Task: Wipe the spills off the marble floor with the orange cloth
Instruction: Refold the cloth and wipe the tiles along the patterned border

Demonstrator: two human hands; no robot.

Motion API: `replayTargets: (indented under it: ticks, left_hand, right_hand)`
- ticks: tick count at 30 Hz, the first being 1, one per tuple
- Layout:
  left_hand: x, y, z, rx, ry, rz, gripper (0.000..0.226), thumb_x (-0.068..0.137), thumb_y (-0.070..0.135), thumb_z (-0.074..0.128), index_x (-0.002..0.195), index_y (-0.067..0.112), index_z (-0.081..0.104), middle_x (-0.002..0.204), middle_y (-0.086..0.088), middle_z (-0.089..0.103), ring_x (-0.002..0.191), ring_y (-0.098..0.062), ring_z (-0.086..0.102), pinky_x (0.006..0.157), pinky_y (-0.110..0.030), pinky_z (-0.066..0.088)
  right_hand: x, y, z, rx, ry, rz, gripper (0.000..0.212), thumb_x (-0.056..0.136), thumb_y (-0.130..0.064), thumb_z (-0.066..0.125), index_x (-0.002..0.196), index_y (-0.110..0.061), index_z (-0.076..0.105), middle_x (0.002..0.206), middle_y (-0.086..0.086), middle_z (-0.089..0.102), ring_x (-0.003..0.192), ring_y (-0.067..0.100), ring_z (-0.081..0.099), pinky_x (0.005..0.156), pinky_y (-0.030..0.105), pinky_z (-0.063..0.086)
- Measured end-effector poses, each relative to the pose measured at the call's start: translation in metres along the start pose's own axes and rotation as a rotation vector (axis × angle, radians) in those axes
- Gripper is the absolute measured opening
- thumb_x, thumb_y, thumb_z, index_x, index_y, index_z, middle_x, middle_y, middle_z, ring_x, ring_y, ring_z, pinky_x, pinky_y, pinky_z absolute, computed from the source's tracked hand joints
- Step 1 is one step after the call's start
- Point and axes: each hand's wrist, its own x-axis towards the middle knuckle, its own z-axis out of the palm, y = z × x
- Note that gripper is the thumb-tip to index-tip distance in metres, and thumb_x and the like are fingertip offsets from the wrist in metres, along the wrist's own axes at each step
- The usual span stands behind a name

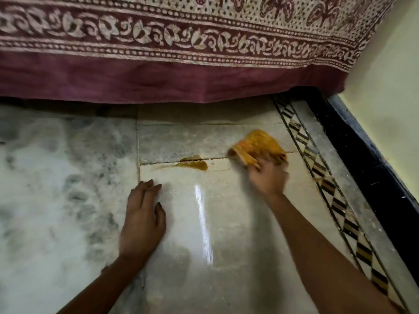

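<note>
We see the right hand (267, 175) gripping the bunched orange cloth (257, 146) on the marble floor (215, 223), blurred, just right of the brownish spill (192, 163) along a tile joint — cloth & spill apart. Left hand (142, 216) lies flat on the floor, fingers straight, holding nothing. Patterned maroon bedsheet (172, 53) hangs behind.

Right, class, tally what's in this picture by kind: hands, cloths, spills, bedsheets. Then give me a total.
Hands: 2, left hand flat on the floor, right hand holding the cloth
Cloth: 1, orange
Spill: 1, brown, across a tile joint
Bedsheet: 1
Total: 5
</note>
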Motion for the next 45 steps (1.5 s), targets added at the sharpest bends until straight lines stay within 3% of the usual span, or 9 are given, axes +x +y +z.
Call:
replayTargets:
  ticks: [6, 11, 15, 22, 29, 32, 36, 40, 45]
  left_hand:
    - [0.003, 0.007, -0.013, -0.250, 0.150, -0.110, 0.041, 0.081, 0.006, 0.043, 0.120, 0.000, 0.050, 0.123, -0.019, 0.050, 0.117, -0.022, 0.044, 0.100, -0.010, 0.027]
    - [-0.003, -0.003, -0.042, -0.103, 0.012, 0.005, 0.075, 0.068, 0.050, 0.060, 0.132, 0.014, 0.043, 0.140, -0.011, 0.038, 0.132, -0.025, 0.032, 0.108, -0.041, 0.028]
    - [-0.028, -0.011, -0.052, 0.222, -0.103, 0.362, 0.047, 0.089, 0.044, 0.041, 0.129, 0.020, 0.047, 0.139, -0.005, 0.045, 0.130, -0.026, 0.040, 0.112, -0.048, 0.020]
    - [-0.042, -0.059, -0.069, 0.386, -0.001, -0.139, 0.060, 0.086, 0.043, 0.035, 0.126, 0.001, 0.052, 0.132, -0.024, 0.049, 0.122, -0.043, 0.043, 0.105, -0.054, 0.030]
    - [-0.042, -0.062, -0.070, 0.141, 0.153, -0.192, 0.054, 0.086, 0.030, 0.032, 0.127, -0.002, 0.049, 0.130, -0.021, 0.052, 0.123, -0.032, 0.041, 0.106, -0.046, 0.033]
    - [-0.044, -0.062, -0.072, 0.015, 0.205, -0.257, 0.057, 0.085, 0.030, 0.028, 0.131, 0.001, 0.046, 0.133, -0.018, 0.049, 0.125, -0.027, 0.038, 0.106, -0.034, 0.028]
    - [-0.044, -0.061, -0.073, -0.005, 0.201, -0.228, 0.052, 0.088, 0.028, 0.028, 0.128, 0.003, 0.049, 0.130, -0.017, 0.051, 0.126, -0.027, 0.038, 0.106, -0.029, 0.026]
    - [-0.043, -0.060, -0.072, -0.008, 0.188, -0.181, 0.044, 0.088, 0.020, 0.035, 0.123, 0.001, 0.053, 0.123, -0.019, 0.054, 0.124, -0.028, 0.038, 0.108, -0.037, 0.028]
    - [-0.040, -0.059, -0.071, 0.011, 0.177, -0.165, 0.038, 0.083, 0.008, 0.042, 0.118, -0.001, 0.055, 0.116, -0.020, 0.057, 0.120, -0.036, 0.042, 0.104, -0.053, 0.033]
  right_hand:
    - [-0.089, -0.122, 0.032, 0.054, -0.141, -0.505, 0.047, 0.080, -0.045, 0.043, 0.126, -0.044, 0.054, 0.152, -0.009, 0.031, 0.132, 0.040, 0.024, 0.099, 0.048, 0.029]
    - [-0.163, -0.028, 0.012, 0.124, -0.169, -0.820, 0.042, 0.069, -0.039, 0.044, 0.109, -0.038, 0.058, 0.148, -0.012, 0.036, 0.119, 0.033, 0.040, 0.086, 0.039, 0.039]
    - [-0.123, 0.031, -0.007, 0.111, -0.091, -0.624, 0.062, 0.074, -0.032, 0.044, 0.126, -0.064, 0.036, 0.145, -0.015, 0.037, 0.111, 0.030, 0.043, 0.085, 0.041, 0.044]
    - [-0.026, -0.097, 0.014, -0.047, -0.167, -0.190, 0.048, 0.088, -0.045, 0.052, 0.135, -0.046, 0.042, 0.158, -0.005, 0.016, 0.137, 0.040, 0.014, 0.109, 0.052, 0.024]
    - [-0.118, -0.193, 0.042, -0.045, -0.294, -0.706, 0.067, 0.073, -0.075, 0.047, 0.134, -0.048, 0.043, 0.157, -0.009, 0.016, 0.139, 0.038, 0.016, 0.109, 0.053, 0.016]
    - [-0.169, -0.142, 0.040, 0.036, -0.188, -0.843, 0.065, 0.071, -0.079, 0.043, 0.128, -0.048, 0.050, 0.152, -0.011, 0.030, 0.132, 0.037, 0.033, 0.104, 0.049, 0.027]
    - [-0.172, -0.025, 0.022, 0.177, -0.047, -0.884, 0.044, 0.077, -0.046, 0.055, 0.120, -0.040, 0.061, 0.139, -0.005, 0.049, 0.125, 0.033, 0.045, 0.099, 0.046, 0.039]
    - [-0.109, 0.020, 0.000, 0.036, 0.015, -0.495, 0.047, 0.079, -0.049, 0.043, 0.111, -0.026, 0.068, 0.133, 0.005, 0.057, 0.124, 0.036, 0.048, 0.088, 0.046, 0.042]
    - [-0.048, -0.091, 0.006, -0.050, -0.062, -0.185, 0.034, 0.089, -0.040, 0.047, 0.104, -0.018, 0.068, 0.132, 0.010, 0.056, 0.111, 0.039, 0.053, 0.084, 0.036, 0.042]
